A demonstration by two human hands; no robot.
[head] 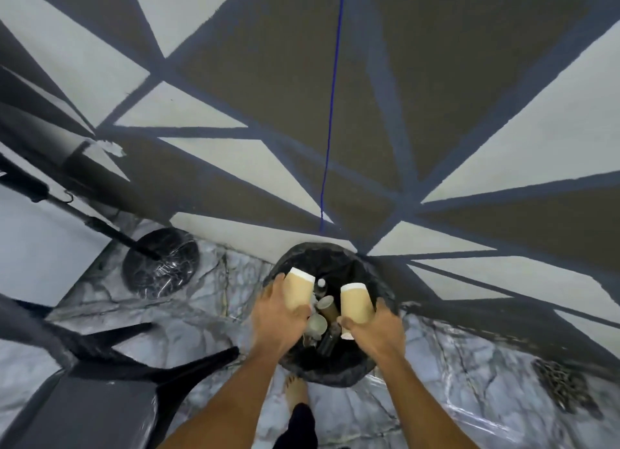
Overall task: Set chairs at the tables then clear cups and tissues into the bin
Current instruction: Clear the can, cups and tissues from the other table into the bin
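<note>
**Two paper cups held over the lined bin**

- Left hand (pixel 278 318): fingers (pixel 299 313) wrapped round a tan paper cup (pixel 298 292) with a white rim, tilted, mouth pointing away from the person.
- Right hand (pixel 375 331): fingers curled round a second tan cup (pixel 356 302), same make, nearly upright, white base showing by the thumb.
- Both cups sit directly above the mouth of the bin (pixel 335 373). They are apart from each other, with a gap between.
- The bin is round, with a glossy, crinkled black plastic liner. Below the fingers, inside it: grey paper cups (pixel 317 324) lying on their sides, a dark tube-like item, and a bottle with a white cap (pixel 321 283).
- Beyond the fingers: wall (pixel 469 79) painted in pale, brown and slate triangles. The bin stands tight against its foot. A thin blue cord (pixel 330 113) runs down the wall to just above the bin.
- Left of the fingers: round black base (pixel 161 264), plastic-wrapped, carrying a slanted black pole (pixel 100 227).
- Near left, closer to the person: grey chair (pixel 100 398) with its seat in clear film. Its black tapered legs point towards the bin, and the nearest tip stops just short of the left forearm.
- Floor (pixel 453 364): glossy grey-veined marble, open to the right of the fingers as far as a dark knobbly heap (pixel 563 388), too blurred to identify.
- A bare foot (pixel 295 390) is planted just beside the bin's near rim.
</note>
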